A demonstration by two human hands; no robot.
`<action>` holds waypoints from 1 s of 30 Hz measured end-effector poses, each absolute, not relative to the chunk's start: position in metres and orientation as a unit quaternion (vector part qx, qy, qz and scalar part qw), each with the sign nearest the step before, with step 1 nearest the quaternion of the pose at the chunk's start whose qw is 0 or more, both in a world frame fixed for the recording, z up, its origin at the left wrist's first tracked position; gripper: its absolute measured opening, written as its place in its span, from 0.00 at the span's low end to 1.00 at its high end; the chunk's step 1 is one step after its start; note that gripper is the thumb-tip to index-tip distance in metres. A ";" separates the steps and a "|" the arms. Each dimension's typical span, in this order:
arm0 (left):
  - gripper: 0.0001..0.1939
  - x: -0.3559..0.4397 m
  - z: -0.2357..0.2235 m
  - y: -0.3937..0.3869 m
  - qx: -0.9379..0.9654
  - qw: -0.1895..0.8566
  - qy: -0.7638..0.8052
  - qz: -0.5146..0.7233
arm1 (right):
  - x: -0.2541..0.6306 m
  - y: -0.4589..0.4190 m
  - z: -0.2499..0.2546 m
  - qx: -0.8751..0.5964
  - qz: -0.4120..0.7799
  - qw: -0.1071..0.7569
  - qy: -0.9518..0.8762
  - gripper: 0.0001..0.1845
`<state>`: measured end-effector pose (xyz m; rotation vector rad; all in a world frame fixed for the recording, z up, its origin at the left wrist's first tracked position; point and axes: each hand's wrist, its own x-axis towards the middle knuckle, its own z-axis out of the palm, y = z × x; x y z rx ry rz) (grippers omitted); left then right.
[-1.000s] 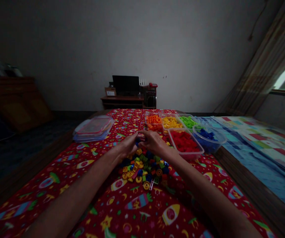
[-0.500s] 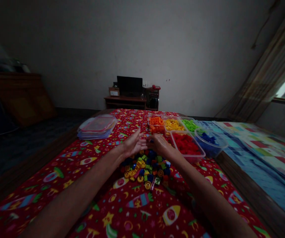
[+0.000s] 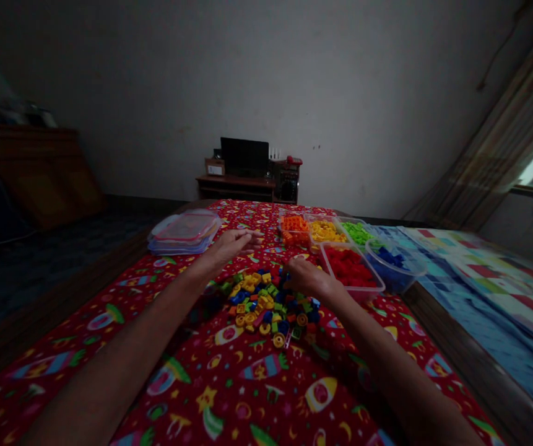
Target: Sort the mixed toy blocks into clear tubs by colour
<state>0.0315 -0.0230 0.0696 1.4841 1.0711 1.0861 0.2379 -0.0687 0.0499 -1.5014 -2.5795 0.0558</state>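
A mixed pile of toy building bricks [image 3: 266, 305] in yellow, blue, green and orange lies on the red patterned cloth [image 3: 229, 390]. Above the far left side of the pile is my left hand [image 3: 234, 244], its fingers stretched out and nothing visible in it. My right hand [image 3: 309, 277] is at the pile's far right edge with its fingers curled downward; whatever they pinch is hidden behind the knuckles. Just beyond it stands a clear box of red bricks [image 3: 348, 266].
Behind the red box sit boxes of orange bricks [image 3: 294, 227], yellow bricks [image 3: 327, 231] and green bricks [image 3: 357, 233]. A round tub [image 3: 405, 276] to the right holds blue bricks. Stacked plastic lids [image 3: 183, 234] lie at the left. A quilt-covered bed [image 3: 489, 272] adjoins the right side.
My hands, formerly together above the pile, have separated. The left moved away and to the left with its fingers extended; the right came down beside the pile. More bricks show between them.
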 end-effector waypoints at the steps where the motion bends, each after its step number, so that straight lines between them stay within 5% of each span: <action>1: 0.12 0.031 0.068 -0.022 0.612 0.485 0.443 0.441 | 0.236 -0.069 0.047 -0.503 0.011 0.064 -0.862 0.11; 6: 0.11 0.033 0.060 -0.017 0.620 0.498 0.436 0.421 | 0.236 -0.067 0.057 -0.513 0.056 0.036 -0.856 0.07; 18: 0.11 0.033 0.052 -0.009 0.603 0.528 0.443 0.402 | 0.364 -0.072 0.120 -0.679 0.015 0.240 -0.694 0.12; 26: 0.14 0.036 0.055 -0.017 0.614 0.522 0.448 0.387 | 0.438 -0.076 0.108 -0.815 0.064 0.299 -0.492 0.18; 30: 0.17 0.031 0.057 -0.018 0.636 0.506 0.442 0.380 | 0.430 -0.078 0.111 -0.771 -0.014 0.383 -0.509 0.16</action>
